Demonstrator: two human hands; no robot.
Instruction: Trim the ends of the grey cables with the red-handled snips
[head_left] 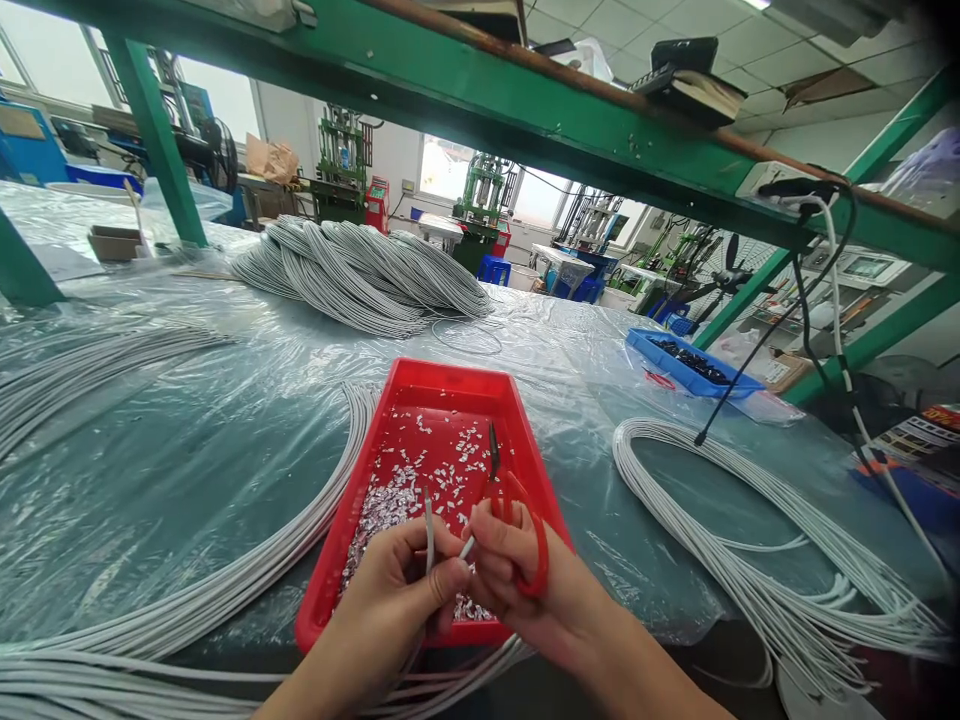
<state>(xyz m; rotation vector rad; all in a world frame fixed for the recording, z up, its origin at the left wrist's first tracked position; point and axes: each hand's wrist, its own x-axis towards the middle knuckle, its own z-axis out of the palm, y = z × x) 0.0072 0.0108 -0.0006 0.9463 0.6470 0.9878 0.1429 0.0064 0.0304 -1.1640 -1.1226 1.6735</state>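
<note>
My left hand [386, 600] is closed around a white cable [430, 525], whose stripped-looking end sticks up between the fingers. My right hand [536, 590] has red-handled scissors [493, 450] hooked on its fingers, blades pointing away from me. With thumb and forefinger, that hand also pinches a short white cable end [466, 548] close to my left fingertips. Both hands are above the near part of a red tray [536, 450]. Small shiny silver scraps [390, 505] lie scattered in the tray, thickest at its left side.
Loops of white cable [300, 530] curve past the tray's left side, and another coil [675, 490] lies to the right. A large cable bundle [360, 270] sits farther back. A blue tray [694, 365] holds black parts. A green shelf beam [480, 80] crosses overhead, with cords hanging at right.
</note>
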